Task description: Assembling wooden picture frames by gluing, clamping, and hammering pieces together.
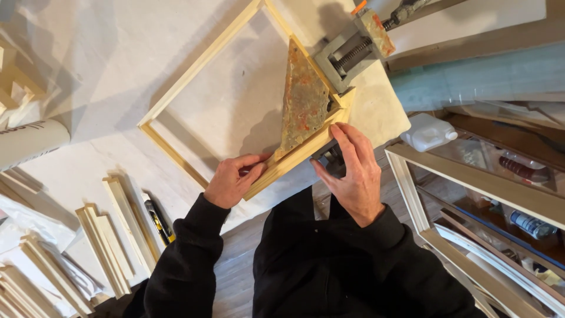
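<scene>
1. Far left: stacks of pale, cut wooden moulding strips (109, 244) lie on a white sheet, profiled edges up, in loose bundles. A yellow-and-black utility knife (159, 222) lies just beside them.
2. Left hand (232, 179): black sleeve, fingers curled together, thumb and fingertips pinching the lower-left rail of the wooden frame (200, 62) near its near corner.
3. The frame: square, light unfinished wood with smooth straight rails, set diamond-wise on the white worktop (106, 70). Its right corner sits in the corner clamp.
4. Corner clamp (306, 100): triangular metal plate, rough, crusted with rust-orange and grey residue, lying inside the frame's right corner; a grey cast body with a threaded screw (353, 56) extends up-right.
5. Right hand (353, 174): fingers held close together and extended, resting flat on the outer face of the frame's corner; thumb below, towards the clamp's underside. Whether it grips anything beneath, cannot tell.
6. Far right: a white plastic jug (428, 131) and larger wooden frames (471, 176) leaning below table level.
</scene>
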